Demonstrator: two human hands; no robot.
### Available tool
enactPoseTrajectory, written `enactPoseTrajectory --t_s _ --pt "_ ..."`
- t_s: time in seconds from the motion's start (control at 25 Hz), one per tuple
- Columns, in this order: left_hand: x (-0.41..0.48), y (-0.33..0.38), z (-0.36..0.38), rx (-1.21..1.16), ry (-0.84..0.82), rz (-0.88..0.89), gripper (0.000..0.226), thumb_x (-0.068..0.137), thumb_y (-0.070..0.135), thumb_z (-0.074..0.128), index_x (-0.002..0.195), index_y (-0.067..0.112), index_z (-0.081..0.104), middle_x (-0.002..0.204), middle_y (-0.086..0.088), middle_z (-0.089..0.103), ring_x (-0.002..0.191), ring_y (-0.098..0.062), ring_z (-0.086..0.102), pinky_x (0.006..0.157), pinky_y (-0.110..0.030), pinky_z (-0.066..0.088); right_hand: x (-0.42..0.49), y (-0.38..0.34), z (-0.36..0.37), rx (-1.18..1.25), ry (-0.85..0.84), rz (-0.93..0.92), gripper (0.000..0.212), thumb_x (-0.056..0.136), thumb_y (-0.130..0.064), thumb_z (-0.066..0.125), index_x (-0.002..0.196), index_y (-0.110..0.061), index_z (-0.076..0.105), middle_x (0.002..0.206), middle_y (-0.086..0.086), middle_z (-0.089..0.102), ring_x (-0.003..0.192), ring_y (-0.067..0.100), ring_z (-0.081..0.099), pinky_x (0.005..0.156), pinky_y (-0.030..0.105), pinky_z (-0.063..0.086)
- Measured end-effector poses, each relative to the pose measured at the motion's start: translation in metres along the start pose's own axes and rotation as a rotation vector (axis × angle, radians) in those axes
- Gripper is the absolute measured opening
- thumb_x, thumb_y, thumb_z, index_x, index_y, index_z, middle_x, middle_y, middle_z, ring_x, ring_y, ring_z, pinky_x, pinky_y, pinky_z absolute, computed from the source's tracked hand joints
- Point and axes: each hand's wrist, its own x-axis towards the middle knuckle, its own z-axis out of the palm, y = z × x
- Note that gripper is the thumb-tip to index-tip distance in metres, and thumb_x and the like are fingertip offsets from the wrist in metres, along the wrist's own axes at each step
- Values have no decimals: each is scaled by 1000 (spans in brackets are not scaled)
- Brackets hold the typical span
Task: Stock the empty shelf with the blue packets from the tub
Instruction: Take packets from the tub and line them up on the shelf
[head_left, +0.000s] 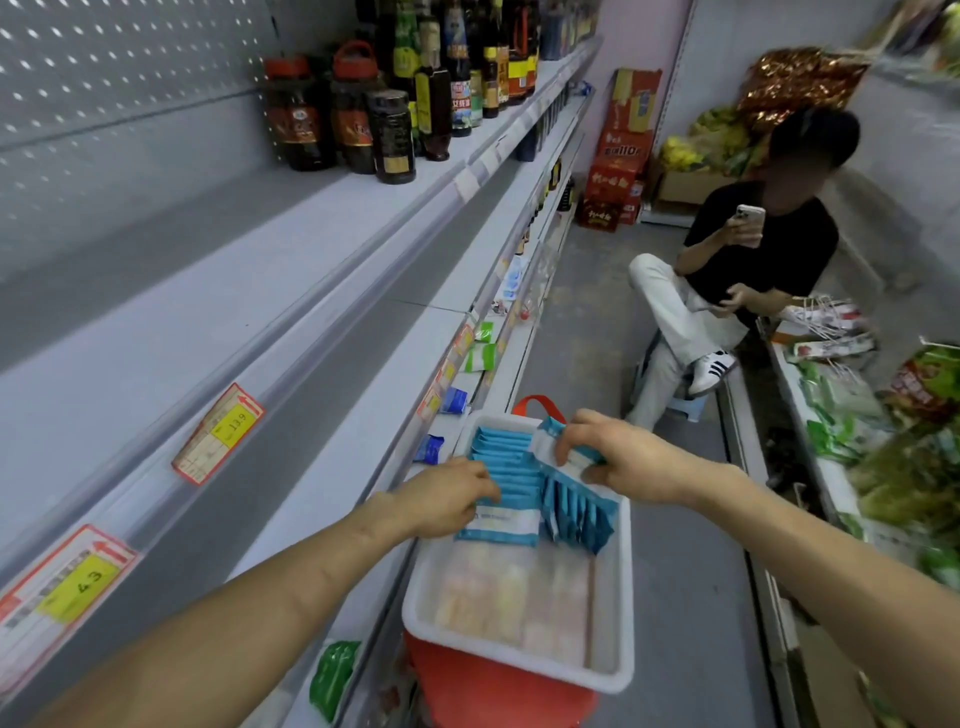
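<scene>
Blue packets (506, 470) stand on edge in rows at the tub's (613, 670) far end. The left hand (447, 501) pinches the left row, the right hand (608, 452) clamps a few; the empty shelf (249, 291) lies up-left of the tub, nearer the left hand.

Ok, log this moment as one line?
phase: picking | left hand: on blue packets in tub | right hand: gripping packets | shelf: not stocked
</scene>
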Motion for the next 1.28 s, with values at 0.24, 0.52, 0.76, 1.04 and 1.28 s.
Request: enactPoseTrajectory --t_s 0.24,0.52,0.76,1.04,1.28 --pt "22 14 22 101 -42 79 46 93 14 57 137 28 58 120 -6 48 110 -28 51 91 -41 47 -31 27 -21 33 99 112 39 87 -8 73 105 -39 57 108 -12 43 93 2 52 81 27 43" --pt "24 23 39 185 -29 97 43 92 18 63 133 33 58 121 -4 42 108 -26 48 90 -39 45 -47 39 -10 57 103 176 42 88 -13 73 104 -48 55 115 -8 46 102 14 57 90 42 52" --pt "24 29 49 160 -48 77 39 89 13 66 122 30 57 118 -4 40 101 -25 48 83 -41 48 -44 39 -3 54 87 179 43 88 -13 73 106 -48 55 113 -11 45 102 14 56 89 42 53" --pt "23 40 70 7 -191 80 37 85 5 63 112 30 54 123 -4 44 113 -25 46 90 -41 46 -55 38 -5 46 89 189 40 90 -12 71 107 -46 56 113 -13 45 102 12 55 87 39 55" --pt "21 46 70 -34 -239 66 35 84 5 63 105 31 53 113 -1 42 104 -23 46 87 -42 47 -62 39 -2 42 81 195 39 91 -13 70 108 -46 56 113 -13 45 102 13 55 86 38 55"
